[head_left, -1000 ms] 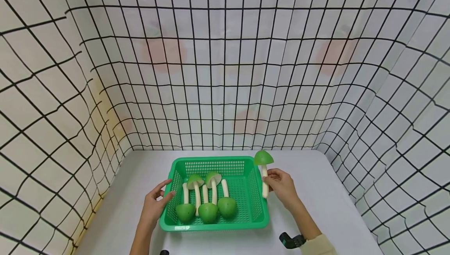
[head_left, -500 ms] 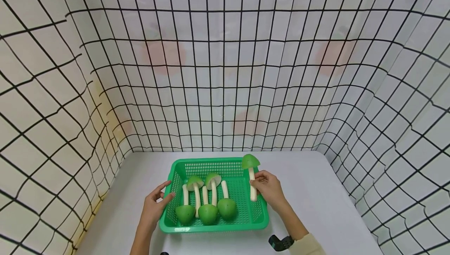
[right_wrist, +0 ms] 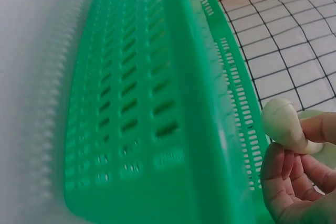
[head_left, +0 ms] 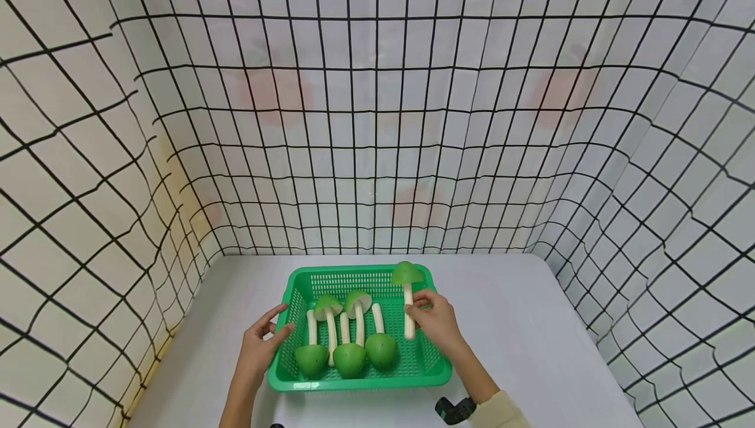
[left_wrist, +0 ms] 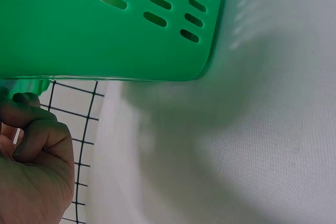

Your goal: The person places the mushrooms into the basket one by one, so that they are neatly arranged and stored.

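Observation:
In the head view, my right hand pinches the pale stem of a green-capped mushroom between thumb and fingers. It is held upright, cap up, over the right part of a green plastic basket. The right wrist view shows the rounded stem end in those fingers. Several like mushrooms lie in the basket, some with caps toward me, others with caps at the back. My left hand holds the basket's left rim, its thumb and index finger on the edge; the left wrist view shows other fingers curled.
The basket stands on a white-covered table. A black wire grid rises at the back and both sides, with pale sheeting behind it. A small black device is at my right wrist.
My right hand has carried the mushroom leftward, from the basket's right rim to above its right part. My left hand and the mushrooms lying in the basket have stayed in place.

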`<state>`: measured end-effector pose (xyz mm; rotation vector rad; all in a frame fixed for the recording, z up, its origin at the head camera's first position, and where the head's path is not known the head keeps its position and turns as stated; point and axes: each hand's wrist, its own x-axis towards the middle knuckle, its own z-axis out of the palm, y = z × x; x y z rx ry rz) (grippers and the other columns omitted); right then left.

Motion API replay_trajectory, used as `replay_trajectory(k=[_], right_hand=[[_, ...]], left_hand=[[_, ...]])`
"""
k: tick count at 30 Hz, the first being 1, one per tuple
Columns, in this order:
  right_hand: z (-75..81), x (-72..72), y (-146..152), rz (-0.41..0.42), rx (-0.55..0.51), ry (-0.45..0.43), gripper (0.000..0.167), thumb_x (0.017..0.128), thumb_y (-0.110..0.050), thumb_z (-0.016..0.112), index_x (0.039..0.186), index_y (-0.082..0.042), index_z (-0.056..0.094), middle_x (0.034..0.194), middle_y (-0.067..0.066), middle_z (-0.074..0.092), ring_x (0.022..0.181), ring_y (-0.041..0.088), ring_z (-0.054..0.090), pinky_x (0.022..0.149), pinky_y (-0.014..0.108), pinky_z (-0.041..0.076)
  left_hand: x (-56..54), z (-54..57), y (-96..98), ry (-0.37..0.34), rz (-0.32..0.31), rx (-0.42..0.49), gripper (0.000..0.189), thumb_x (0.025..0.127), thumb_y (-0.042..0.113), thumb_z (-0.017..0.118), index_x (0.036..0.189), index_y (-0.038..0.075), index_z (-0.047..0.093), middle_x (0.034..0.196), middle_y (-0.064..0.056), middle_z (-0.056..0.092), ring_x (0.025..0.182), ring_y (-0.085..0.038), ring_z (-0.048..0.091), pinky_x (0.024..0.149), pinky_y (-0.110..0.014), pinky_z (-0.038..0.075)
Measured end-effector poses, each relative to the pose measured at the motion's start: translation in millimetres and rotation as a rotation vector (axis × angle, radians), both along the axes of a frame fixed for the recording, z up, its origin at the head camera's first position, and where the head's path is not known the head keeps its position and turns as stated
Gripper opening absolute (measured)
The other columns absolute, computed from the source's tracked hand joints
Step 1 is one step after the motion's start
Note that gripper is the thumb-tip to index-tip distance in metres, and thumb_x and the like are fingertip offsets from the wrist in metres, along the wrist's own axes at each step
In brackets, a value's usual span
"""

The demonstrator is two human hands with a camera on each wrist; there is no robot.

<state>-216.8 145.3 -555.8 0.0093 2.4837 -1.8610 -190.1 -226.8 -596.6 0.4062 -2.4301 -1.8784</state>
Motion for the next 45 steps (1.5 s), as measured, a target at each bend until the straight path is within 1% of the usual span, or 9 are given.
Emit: replay_trajectory(k=[8, 14, 19, 21, 26, 32, 34, 40, 45], right_hand=[[-7.1, 0.2, -13.8, -0.016, 0.015, -0.017, 0.028, 0.097, -0.017, 0.07, 0.118, 0.0, 0.065, 0.105, 0.014, 0.063, 0.081, 0.018, 0.068, 0.072, 0.047, 0.061], [-15.0, -1.5, -21.8, -0.027, 0.012, -0.042, 0.03, 0.096, -0.016, 0.07, 0.119, 0.002, 0.065, 0.104, 0.015, 0.063, 0.08, 0.019, 0.063, 0.068, 0.041, 0.058], [-20.6, 0.8, -28.1, -0.029, 0.039, -0.09, 0.031, 0.098, -0.016, 0.067, 0.123, 0.003, 0.063, 0.106, 0.014, 0.062, 0.084, 0.02, 0.061, 0.067, 0.033, 0.054], [-21.5, 2.1, -29.9, -0.039, 0.046, -0.104, 0.031, 0.098, -0.015, 0.067, 0.123, 0.004, 0.063, 0.106, 0.014, 0.061, 0.085, 0.021, 0.06, 0.066, 0.032, 0.052], [-23.0, 3.2, -32.9, -0.054, 0.065, -0.133, 0.031, 0.099, -0.013, 0.065, 0.123, 0.006, 0.062, 0.108, 0.016, 0.062, 0.09, 0.023, 0.061, 0.07, 0.033, 0.053], [-26.6, 2.5, -34.0, -0.028, 0.085, -0.164, 0.033, 0.099, -0.009, 0.063, 0.125, 0.01, 0.059, 0.11, 0.019, 0.064, 0.094, 0.025, 0.064, 0.074, 0.035, 0.055], [-27.3, 2.6, -34.3, -0.021, 0.09, -0.162, 0.033, 0.098, -0.007, 0.062, 0.125, 0.011, 0.058, 0.109, 0.021, 0.064, 0.093, 0.026, 0.064, 0.073, 0.035, 0.056], [-31.8, 4.8, -34.8, -0.005, 0.134, -0.152, 0.032, 0.095, -0.002, 0.062, 0.126, 0.007, 0.06, 0.107, 0.019, 0.065, 0.089, 0.025, 0.064, 0.068, 0.034, 0.055], [-36.0, 4.9, -36.0, -0.016, 0.172, -0.144, 0.031, 0.095, -0.002, 0.061, 0.125, 0.006, 0.059, 0.106, 0.019, 0.065, 0.088, 0.025, 0.064, 0.067, 0.035, 0.055]], left_hand=[[-1.9, -2.0, 0.6, -0.004, -0.007, 0.002, 0.052, 0.094, 0.017, 0.075, 0.144, 0.02, 0.06, 0.088, -0.005, 0.054, 0.059, -0.01, 0.055, 0.057, -0.025, 0.054], [-2.0, -0.3, 1.6, -0.006, -0.01, 0.004, 0.052, 0.094, 0.017, 0.075, 0.144, 0.021, 0.06, 0.088, -0.003, 0.053, 0.064, -0.011, 0.054, 0.058, -0.024, 0.054], [-1.2, 1.1, 2.7, -0.003, -0.002, 0.001, 0.052, 0.093, 0.019, 0.077, 0.143, 0.021, 0.061, 0.089, -0.002, 0.052, 0.068, -0.011, 0.051, 0.058, -0.023, 0.051], [-1.0, 1.1, 3.2, -0.003, 0.001, -0.004, 0.053, 0.093, 0.02, 0.077, 0.143, 0.02, 0.061, 0.089, -0.002, 0.052, 0.07, -0.011, 0.049, 0.058, -0.023, 0.049], [-0.7, 0.5, 2.9, -0.013, 0.006, -0.012, 0.053, 0.093, 0.02, 0.077, 0.144, 0.021, 0.061, 0.09, -0.003, 0.05, 0.071, -0.012, 0.047, 0.058, -0.023, 0.048], [-2.1, -0.5, 2.0, -0.018, -0.003, 0.0, 0.053, 0.094, 0.02, 0.076, 0.144, 0.023, 0.06, 0.09, -0.002, 0.051, 0.068, -0.011, 0.049, 0.058, -0.024, 0.049], [-2.3, -0.6, 1.6, -0.014, -0.003, 0.006, 0.052, 0.094, 0.019, 0.076, 0.144, 0.023, 0.06, 0.089, -0.002, 0.051, 0.067, -0.011, 0.049, 0.058, -0.024, 0.05], [-0.7, 0.4, -0.1, -0.026, -0.01, 0.004, 0.053, 0.094, 0.021, 0.076, 0.145, 0.021, 0.06, 0.088, -0.001, 0.05, 0.067, -0.01, 0.047, 0.057, -0.023, 0.047], [-0.3, 0.9, 0.0, -0.03, -0.008, 0.021, 0.054, 0.094, 0.02, 0.076, 0.145, 0.022, 0.059, 0.088, -0.001, 0.051, 0.064, -0.009, 0.048, 0.057, -0.023, 0.048]])
